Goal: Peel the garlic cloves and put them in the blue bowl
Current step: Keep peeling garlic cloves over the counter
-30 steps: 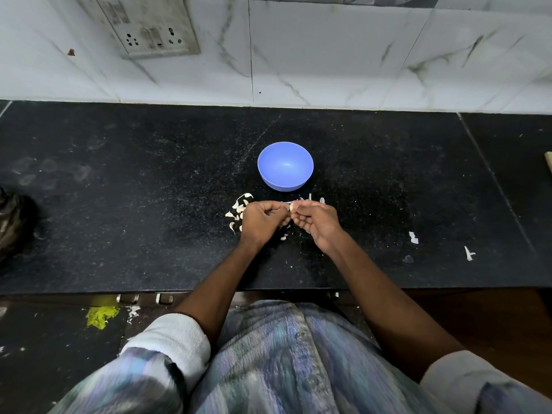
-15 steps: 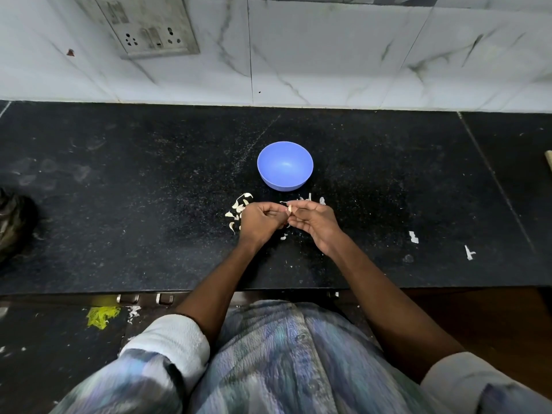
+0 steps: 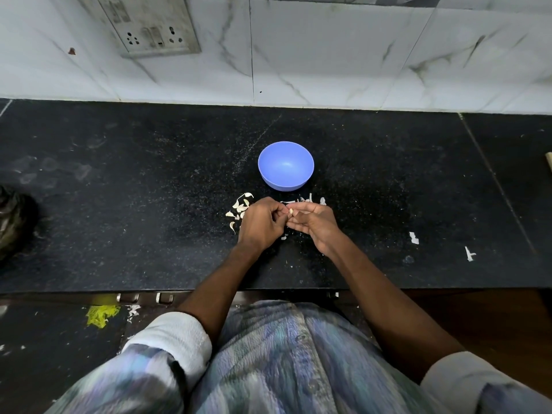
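At a black stone worktop (image 3: pixel 119 204), a person works a single garlic clove (image 3: pixel 290 210) between both hands, just in front of the blue bowl (image 3: pixel 286 165) that stands near the middle of the slab. The left hand (image 3: pixel 260 224) is curled, its fingertips closed on the clove from one side; the right hand (image 3: pixel 313 221) lies palm-up with thumb and forefinger pinching the same pale clove from the other. Only a small tip of it shows between the fingers, so how much skin is left on it cannot be told.

The bowl appears empty: its inside shows smooth blue, with no clove visible in it. By that reading the task is at an early stage, with nothing delivered and the clove in hand not yet dropped in.

A cluster of pale pieces (image 3: pixel 239 209) lies on the worktop just left of the left hand, partly hidden beneath it. Whether these are unpeeled cloves waiting their turn or shed skins is hard to say at this size. Thinner white scraps (image 3: pixel 301 200) lie between the hands and the bowl, and look like peel. Two more white flecks (image 3: pixel 413 237) sit well apart toward the worktop's right end.

Judged from this, what is left is to finish stripping this clove, drop it in the bowl, and work through whatever cloves wait in the cluster.
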The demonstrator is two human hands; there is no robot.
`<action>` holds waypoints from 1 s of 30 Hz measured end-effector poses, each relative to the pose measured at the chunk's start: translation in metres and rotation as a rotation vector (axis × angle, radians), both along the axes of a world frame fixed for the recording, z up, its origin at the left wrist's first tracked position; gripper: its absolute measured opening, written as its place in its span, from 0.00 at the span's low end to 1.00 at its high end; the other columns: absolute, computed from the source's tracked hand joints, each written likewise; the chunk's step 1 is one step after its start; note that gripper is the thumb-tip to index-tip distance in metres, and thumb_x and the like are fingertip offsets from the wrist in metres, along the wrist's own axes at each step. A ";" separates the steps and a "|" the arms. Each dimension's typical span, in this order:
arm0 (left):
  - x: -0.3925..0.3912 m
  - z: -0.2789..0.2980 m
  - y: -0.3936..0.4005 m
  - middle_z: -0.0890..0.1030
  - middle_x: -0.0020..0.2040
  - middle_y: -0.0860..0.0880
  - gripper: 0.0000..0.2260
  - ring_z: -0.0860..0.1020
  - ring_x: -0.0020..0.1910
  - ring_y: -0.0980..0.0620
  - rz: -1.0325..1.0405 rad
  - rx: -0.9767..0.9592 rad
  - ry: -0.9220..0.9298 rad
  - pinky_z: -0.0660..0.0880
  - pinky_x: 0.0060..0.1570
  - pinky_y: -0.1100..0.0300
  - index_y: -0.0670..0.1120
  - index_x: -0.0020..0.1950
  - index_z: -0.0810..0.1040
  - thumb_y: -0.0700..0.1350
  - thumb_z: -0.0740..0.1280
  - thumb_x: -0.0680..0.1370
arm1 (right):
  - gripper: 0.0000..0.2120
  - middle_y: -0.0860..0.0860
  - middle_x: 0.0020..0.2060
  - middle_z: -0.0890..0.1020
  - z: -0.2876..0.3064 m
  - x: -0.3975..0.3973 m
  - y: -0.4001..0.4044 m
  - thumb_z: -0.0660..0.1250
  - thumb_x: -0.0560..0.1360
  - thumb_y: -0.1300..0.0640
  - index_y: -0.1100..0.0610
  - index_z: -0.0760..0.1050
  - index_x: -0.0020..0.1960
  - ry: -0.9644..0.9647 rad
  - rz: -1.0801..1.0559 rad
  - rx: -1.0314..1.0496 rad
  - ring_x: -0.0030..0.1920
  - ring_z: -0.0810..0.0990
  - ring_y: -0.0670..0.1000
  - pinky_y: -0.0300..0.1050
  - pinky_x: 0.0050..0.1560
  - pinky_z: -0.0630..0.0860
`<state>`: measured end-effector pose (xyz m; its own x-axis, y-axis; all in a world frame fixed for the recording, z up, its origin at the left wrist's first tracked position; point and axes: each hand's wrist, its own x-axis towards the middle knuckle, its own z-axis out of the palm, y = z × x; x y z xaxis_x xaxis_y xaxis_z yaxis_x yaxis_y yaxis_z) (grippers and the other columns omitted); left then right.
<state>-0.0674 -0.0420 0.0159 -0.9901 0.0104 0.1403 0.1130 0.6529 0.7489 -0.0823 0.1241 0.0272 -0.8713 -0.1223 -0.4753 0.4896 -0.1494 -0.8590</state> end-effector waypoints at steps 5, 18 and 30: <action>0.000 -0.002 0.000 0.81 0.45 0.54 0.02 0.78 0.41 0.54 -0.048 -0.102 0.065 0.79 0.40 0.54 0.46 0.47 0.83 0.41 0.74 0.77 | 0.10 0.60 0.50 0.87 0.005 0.002 -0.002 0.67 0.78 0.72 0.65 0.82 0.57 0.001 -0.006 -0.034 0.47 0.87 0.53 0.46 0.51 0.84; 0.002 0.000 0.000 0.78 0.48 0.55 0.04 0.77 0.44 0.54 0.001 -0.155 0.041 0.73 0.39 0.58 0.50 0.52 0.80 0.44 0.70 0.78 | 0.10 0.61 0.49 0.87 0.008 0.002 -0.012 0.71 0.78 0.69 0.68 0.81 0.58 0.088 -0.063 0.013 0.50 0.88 0.55 0.45 0.54 0.84; -0.005 -0.016 -0.003 0.81 0.46 0.55 0.04 0.78 0.46 0.56 0.029 0.169 -0.077 0.77 0.46 0.54 0.51 0.50 0.78 0.41 0.69 0.81 | 0.10 0.62 0.50 0.87 0.005 0.003 -0.006 0.70 0.79 0.67 0.66 0.82 0.59 0.118 -0.056 0.049 0.52 0.87 0.57 0.44 0.54 0.84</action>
<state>-0.0728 -0.0450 -0.0002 -0.9975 -0.0355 0.0615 0.0342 0.5195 0.8538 -0.0798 0.1183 0.0317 -0.9261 -0.0509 -0.3738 0.3772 -0.1302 -0.9169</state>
